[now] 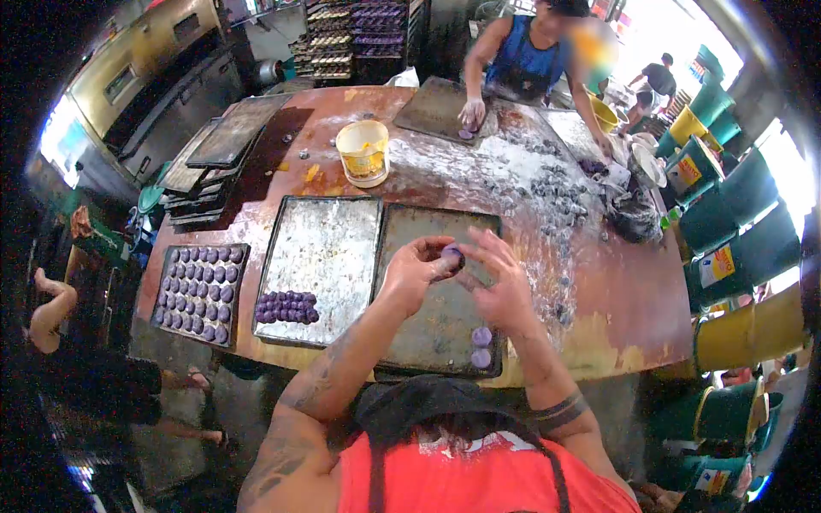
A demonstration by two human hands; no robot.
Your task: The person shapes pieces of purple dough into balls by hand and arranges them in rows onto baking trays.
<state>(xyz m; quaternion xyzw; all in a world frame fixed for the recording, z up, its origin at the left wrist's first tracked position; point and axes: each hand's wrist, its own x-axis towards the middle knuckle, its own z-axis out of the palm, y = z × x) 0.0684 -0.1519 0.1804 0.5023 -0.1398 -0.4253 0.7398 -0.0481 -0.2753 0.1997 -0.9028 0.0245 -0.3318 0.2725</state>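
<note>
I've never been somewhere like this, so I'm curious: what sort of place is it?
Probably a bakery kitchen: white powder, likely flour, dusts the big table, purple dough pieces sit in rows on a tray, and a loaded rack stands behind.

At the centre of the frame, the fingers of our right hand blur, and we cannot tell whether they touch the purple piece, partly covered by our left hand. Our forearms hide parts of the tray below. The top edge cuts off the rack and the co-worker. We find the lettering on the bucket, upper centre, too small to read. At lower left, a person in dark clothing merges with shadow.
</note>
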